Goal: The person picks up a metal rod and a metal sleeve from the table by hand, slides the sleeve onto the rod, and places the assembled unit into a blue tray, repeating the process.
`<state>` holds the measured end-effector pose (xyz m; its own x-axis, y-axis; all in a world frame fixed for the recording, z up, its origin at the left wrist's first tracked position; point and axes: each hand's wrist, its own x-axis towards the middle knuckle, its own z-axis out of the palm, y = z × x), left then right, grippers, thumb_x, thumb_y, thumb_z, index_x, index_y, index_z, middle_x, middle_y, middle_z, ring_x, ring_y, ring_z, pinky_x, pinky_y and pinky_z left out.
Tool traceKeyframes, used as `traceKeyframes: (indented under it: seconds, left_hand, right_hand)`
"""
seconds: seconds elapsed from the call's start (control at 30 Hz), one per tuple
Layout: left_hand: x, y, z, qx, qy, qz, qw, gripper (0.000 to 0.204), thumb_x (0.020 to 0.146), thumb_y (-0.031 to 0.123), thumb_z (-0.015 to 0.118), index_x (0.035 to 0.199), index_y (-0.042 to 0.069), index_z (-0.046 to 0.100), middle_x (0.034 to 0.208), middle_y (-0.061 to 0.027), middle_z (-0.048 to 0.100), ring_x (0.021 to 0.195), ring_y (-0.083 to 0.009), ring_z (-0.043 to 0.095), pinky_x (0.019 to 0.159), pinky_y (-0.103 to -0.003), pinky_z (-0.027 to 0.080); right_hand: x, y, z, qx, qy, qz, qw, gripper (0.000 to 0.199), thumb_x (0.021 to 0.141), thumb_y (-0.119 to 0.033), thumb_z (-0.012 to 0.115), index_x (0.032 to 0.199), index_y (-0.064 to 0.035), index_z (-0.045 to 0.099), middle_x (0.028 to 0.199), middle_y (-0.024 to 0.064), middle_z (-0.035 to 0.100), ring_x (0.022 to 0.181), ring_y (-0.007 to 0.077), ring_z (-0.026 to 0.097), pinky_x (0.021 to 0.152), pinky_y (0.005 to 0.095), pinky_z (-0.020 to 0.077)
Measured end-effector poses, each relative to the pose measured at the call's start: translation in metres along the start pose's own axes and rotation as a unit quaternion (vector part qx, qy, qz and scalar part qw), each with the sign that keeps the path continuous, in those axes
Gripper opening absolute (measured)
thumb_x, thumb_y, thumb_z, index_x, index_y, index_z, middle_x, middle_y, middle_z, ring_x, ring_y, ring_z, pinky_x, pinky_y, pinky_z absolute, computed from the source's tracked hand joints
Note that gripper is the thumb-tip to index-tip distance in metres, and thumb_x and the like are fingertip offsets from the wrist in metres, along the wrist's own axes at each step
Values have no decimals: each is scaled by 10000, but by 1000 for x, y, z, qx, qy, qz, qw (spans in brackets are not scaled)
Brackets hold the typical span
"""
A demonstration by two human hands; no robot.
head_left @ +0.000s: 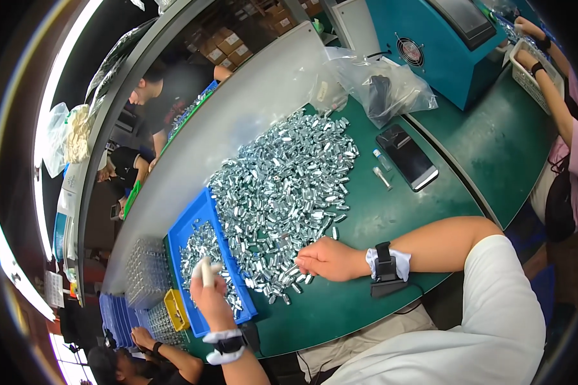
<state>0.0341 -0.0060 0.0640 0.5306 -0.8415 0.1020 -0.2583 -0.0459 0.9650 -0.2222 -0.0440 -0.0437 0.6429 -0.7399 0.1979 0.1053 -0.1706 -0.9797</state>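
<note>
A big heap of small shiny silver metal parts [289,173], short and elongated, lies on the green table. My right hand [331,259] rests at its near right edge, fingers curled together; whatever they may hold is hidden. Over the blue tray [221,221], which adjoins the heap on the left, is my left hand [210,296]. White covers sit on some of its fingers, and the fingertips are blurred, so their grip is unclear. More of the same metal parts [202,247] fill the tray beneath it. Each wrist wears a dark strap over a white band.
Right of the heap lie a black phone [407,158] and two small tubes [382,170]. Clear plastic bags [385,93] sit behind, near a teal machine [424,45]. A yellow bin [176,309] and stacked clear trays [149,273] stand left. Other people work around the table.
</note>
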Motion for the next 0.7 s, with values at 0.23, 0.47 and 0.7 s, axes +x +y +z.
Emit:
traceKeyframes:
  seconds: [0.23, 0.47, 0.7]
  left_hand:
    - [62, 102, 193, 80, -296, 77, 949, 325, 964, 224, 575, 1189, -5, 624, 993, -79, 681, 682, -100, 557, 577, -233, 413]
    - [174, 73, 333, 48, -264, 28, 963, 375, 939, 166, 619, 1227, -70, 571, 1066, -144, 666, 768, -215, 653, 654, -269, 520]
    - [183, 49, 402, 116, -332, 19, 936, 324, 917, 128, 638, 1189, -44, 604, 957, -124, 673, 671, -174, 631, 567, -263, 503]
  right_hand:
    - [4, 13, -6, -36, 22, -13, 999, 310, 1000, -240, 499, 832, -20, 640, 708, 82, 654, 641, 159, 647, 598, 317, 504]
    - [5, 10, 6, -44, 1, -17, 999, 240, 964, -190, 509, 859, -22, 645, 752, 113, 669, 682, 251, 665, 638, 365, 521]
    - [0, 12, -4, -36, 15, 1, 999, 201, 941, -169, 499, 899, -28, 638, 783, 146, 660, 733, 326, 648, 674, 415, 507]
